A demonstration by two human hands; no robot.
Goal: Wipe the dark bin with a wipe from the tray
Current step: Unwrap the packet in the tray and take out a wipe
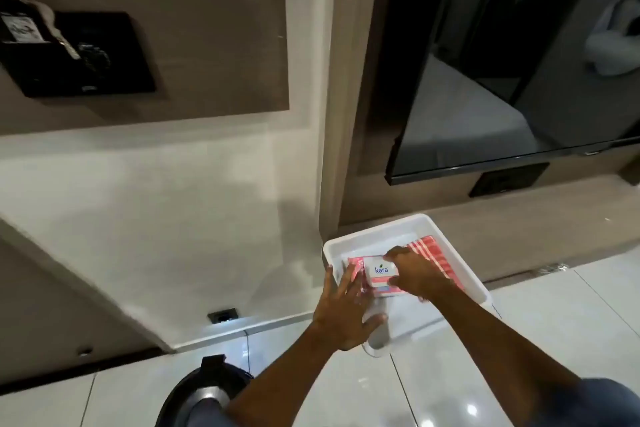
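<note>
A white tray (408, 222) lies on the tiled floor by the wall. Inside it lies a pink and white pack of wipes (379, 276) labelled "kara", beside a red and white striped cloth (434, 253). My left hand (346, 314) rests flat with fingers spread on the left end of the pack and the tray's rim. My right hand (415, 272) is on the pack, fingertips pinching at the white flap on its top. The dark round bin (204, 392) stands on the floor at the bottom, partly hidden by my left forearm.
A black television (519, 80) hangs on the wall above the tray, with a dark socket plate (509, 180) under it. A black wall box (76, 55) hangs at upper left. A floor-level socket (223, 316) sits in the white wall. Glossy floor tiles (540, 340) stretch right of the tray.
</note>
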